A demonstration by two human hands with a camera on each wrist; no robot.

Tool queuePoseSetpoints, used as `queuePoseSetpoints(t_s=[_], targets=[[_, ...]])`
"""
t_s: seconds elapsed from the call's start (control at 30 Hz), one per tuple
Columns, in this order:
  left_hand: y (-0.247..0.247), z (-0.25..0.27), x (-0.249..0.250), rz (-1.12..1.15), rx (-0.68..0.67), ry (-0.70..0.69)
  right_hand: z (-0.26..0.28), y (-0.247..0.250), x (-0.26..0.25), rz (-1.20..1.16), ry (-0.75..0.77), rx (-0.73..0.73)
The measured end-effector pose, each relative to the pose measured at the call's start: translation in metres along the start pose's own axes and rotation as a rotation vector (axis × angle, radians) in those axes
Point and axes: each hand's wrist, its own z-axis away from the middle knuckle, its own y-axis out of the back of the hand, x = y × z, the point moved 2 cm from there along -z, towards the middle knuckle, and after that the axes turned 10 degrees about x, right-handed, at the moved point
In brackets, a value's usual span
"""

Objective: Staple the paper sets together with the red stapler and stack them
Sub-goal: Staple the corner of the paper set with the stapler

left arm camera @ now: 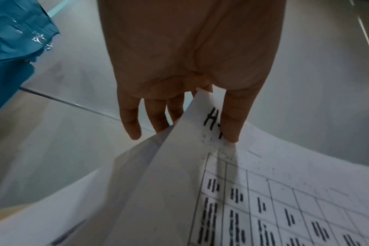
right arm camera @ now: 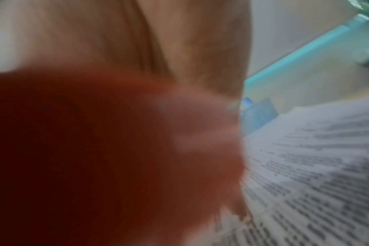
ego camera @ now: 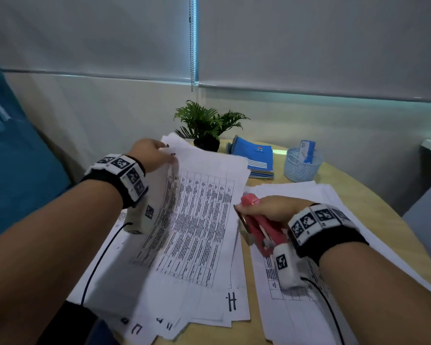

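My left hand [ego camera: 157, 151] pinches the far left corner of a printed paper set [ego camera: 197, 215] and lifts it off the spread of sheets below. In the left wrist view the thumb [left arm camera: 234, 119] presses on top of that corner of the paper set [left arm camera: 200, 158], beside a handwritten letter, with the fingers underneath. My right hand [ego camera: 266, 207] grips the red stapler [ego camera: 264, 225] just right of that set, its nose pointing at the set's right edge. In the right wrist view the red stapler [right arm camera: 95, 149] is a close red blur. A second pile of sheets [ego camera: 309, 282] lies under my right wrist.
On the round wooden table [ego camera: 373, 195] at the back stand a small potted plant [ego camera: 207, 125], a stack of blue notebooks [ego camera: 256, 155] and a light blue mesh cup [ego camera: 301, 165] with a blue box in it. A teal seat [ego camera: 18, 158] is at the left.
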Motion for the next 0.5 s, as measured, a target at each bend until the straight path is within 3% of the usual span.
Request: queuePoseSetpoints(t_s=[0.13,0.27,0.37,0.5], targets=[[0.026,0.012,0.023,0.355,0.066,-0.056,0.022,-0.005,-0.002,-0.326,0.24,0.03],[0.042,0.028,0.049,0.563,0.02,-0.106,0.042,-0.009,-0.008,-0.411,0.415,0.167],[0.045,0.035,0.062,0.579,0.032,-0.14,0.053,0.001,-0.008,-0.455,0.441,0.295],[0.041,0.045,0.075,0.499,0.049,-0.176,0.075,0.027,-0.007,-0.478,0.403,0.326]])
